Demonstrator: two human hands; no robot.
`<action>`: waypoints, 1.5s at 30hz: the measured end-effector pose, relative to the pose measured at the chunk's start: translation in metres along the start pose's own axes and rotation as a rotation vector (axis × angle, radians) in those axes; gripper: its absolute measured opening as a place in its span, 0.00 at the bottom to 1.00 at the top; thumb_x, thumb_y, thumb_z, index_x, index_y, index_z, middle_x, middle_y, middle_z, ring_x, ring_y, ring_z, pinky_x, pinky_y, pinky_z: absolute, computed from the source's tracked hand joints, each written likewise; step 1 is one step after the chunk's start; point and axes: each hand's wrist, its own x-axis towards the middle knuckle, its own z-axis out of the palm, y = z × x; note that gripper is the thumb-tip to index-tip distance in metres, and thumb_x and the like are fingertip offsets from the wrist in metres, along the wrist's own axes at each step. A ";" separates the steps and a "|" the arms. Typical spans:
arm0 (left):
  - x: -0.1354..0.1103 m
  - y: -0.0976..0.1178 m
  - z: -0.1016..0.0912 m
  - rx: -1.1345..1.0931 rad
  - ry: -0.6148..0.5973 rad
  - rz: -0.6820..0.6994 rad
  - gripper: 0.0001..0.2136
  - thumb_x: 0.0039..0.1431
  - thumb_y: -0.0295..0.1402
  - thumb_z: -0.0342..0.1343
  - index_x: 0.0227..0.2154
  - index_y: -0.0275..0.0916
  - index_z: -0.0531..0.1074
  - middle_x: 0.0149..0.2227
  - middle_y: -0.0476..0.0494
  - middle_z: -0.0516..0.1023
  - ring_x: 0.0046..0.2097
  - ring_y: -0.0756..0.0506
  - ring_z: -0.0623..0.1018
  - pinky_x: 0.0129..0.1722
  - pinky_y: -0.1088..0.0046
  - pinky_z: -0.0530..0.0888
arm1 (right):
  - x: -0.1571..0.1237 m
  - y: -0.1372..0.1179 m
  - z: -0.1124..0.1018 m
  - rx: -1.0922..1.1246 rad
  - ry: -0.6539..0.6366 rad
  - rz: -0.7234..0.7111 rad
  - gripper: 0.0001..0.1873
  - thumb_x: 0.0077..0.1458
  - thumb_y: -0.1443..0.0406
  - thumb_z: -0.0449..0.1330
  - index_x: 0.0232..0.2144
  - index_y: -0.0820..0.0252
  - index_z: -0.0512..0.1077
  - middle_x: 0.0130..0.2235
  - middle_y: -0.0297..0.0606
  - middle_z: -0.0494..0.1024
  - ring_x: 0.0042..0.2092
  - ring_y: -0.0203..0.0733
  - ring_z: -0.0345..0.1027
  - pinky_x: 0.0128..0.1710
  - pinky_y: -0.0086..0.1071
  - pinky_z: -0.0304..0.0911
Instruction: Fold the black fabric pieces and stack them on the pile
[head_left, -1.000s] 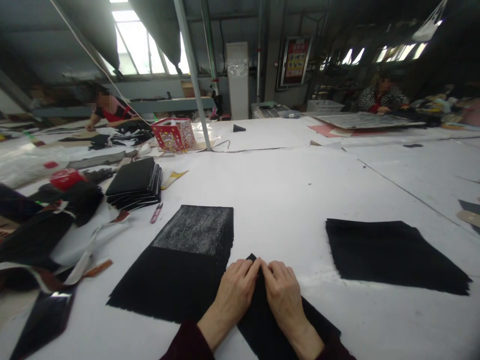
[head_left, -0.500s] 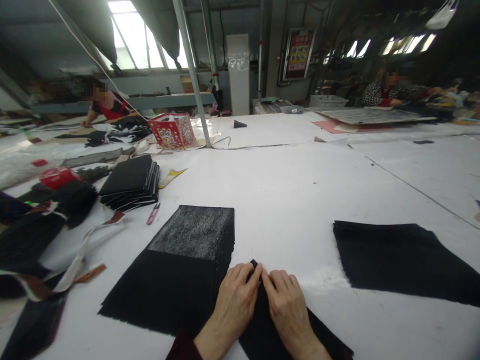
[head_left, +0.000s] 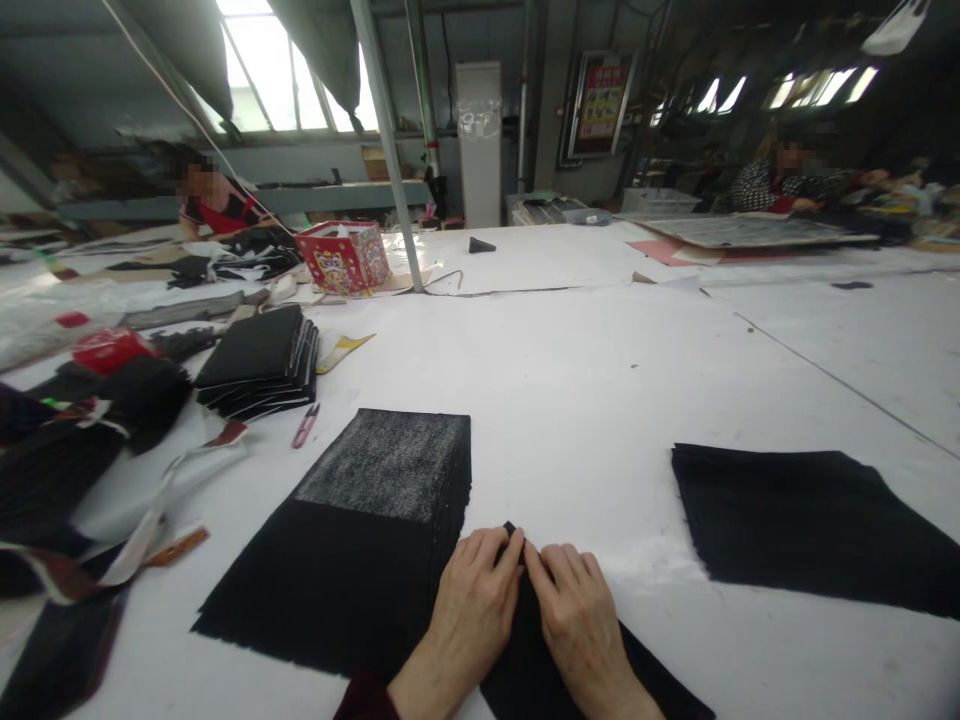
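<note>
Low in the middle of the view, a black fabric piece [head_left: 531,640] lies on the white table under both hands. My left hand [head_left: 480,595] pinches its far tip between thumb and forefinger. Close beside it, my right hand [head_left: 577,620] has its fingers closed on the same tip, the two thumbs almost touching. Part of the piece is hidden by the hands and wrists. Just left is a stack of black fabric pieces [head_left: 322,580] with a speckled grey band [head_left: 382,463] at its far end. Another black fabric stack [head_left: 810,520] lies to the right.
Pink-handled thread snips [head_left: 305,426] lie near a folded black stack [head_left: 251,360] at left. Scraps and strips [head_left: 165,500] clutter the left edge. A red patterned box [head_left: 343,258] stands by a metal pole [head_left: 390,150]. Two people work across the table [head_left: 555,350].
Both hands keep their pinch on the fabric tip, almost unmoved. The view has shifted very slightly. The person at far left has changed posture a little.
</note>
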 end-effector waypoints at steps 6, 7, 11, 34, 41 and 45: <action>0.002 0.001 -0.001 0.000 0.010 -0.016 0.18 0.65 0.26 0.46 0.57 0.37 0.65 0.47 0.38 0.71 0.48 0.41 0.72 0.49 0.60 0.73 | 0.001 -0.001 -0.001 0.013 0.014 -0.003 0.18 0.65 0.74 0.42 0.49 0.71 0.68 0.35 0.42 0.66 0.36 0.46 0.58 0.36 0.41 0.54; 0.002 0.002 -0.001 0.000 0.003 -0.021 0.19 0.65 0.26 0.46 0.57 0.37 0.65 0.47 0.38 0.71 0.48 0.41 0.71 0.49 0.60 0.73 | 0.002 -0.001 -0.001 0.013 0.018 -0.005 0.18 0.65 0.74 0.42 0.49 0.71 0.68 0.35 0.42 0.66 0.36 0.46 0.58 0.36 0.41 0.54; 0.003 0.003 -0.005 0.015 -0.021 -0.061 0.18 0.65 0.27 0.47 0.57 0.35 0.65 0.47 0.38 0.71 0.48 0.41 0.71 0.49 0.60 0.73 | 0.001 -0.001 0.000 0.001 0.015 0.004 0.17 0.65 0.74 0.44 0.49 0.70 0.69 0.35 0.42 0.67 0.37 0.47 0.58 0.36 0.41 0.53; 0.005 0.003 -0.019 0.232 -0.170 0.151 0.21 0.63 0.25 0.47 0.59 0.38 0.61 0.56 0.41 0.68 0.56 0.42 0.66 0.58 0.62 0.59 | -0.028 0.011 -0.016 0.191 0.066 0.095 0.17 0.67 0.72 0.45 0.51 0.63 0.69 0.37 0.41 0.67 0.39 0.44 0.61 0.39 0.38 0.59; 0.008 0.006 -0.024 0.263 -0.228 0.192 0.23 0.60 0.23 0.47 0.59 0.35 0.60 0.55 0.39 0.68 0.56 0.41 0.65 0.56 0.62 0.61 | -0.039 0.012 -0.026 0.125 0.028 0.083 0.18 0.64 0.74 0.46 0.52 0.65 0.69 0.38 0.43 0.68 0.40 0.45 0.61 0.38 0.38 0.59; 0.007 0.009 -0.024 0.288 -0.249 0.234 0.27 0.59 0.23 0.47 0.62 0.38 0.57 0.54 0.38 0.68 0.55 0.41 0.66 0.55 0.62 0.62 | -0.042 0.011 -0.031 0.102 0.023 0.076 0.18 0.64 0.75 0.46 0.51 0.67 0.69 0.37 0.43 0.67 0.39 0.46 0.60 0.38 0.38 0.59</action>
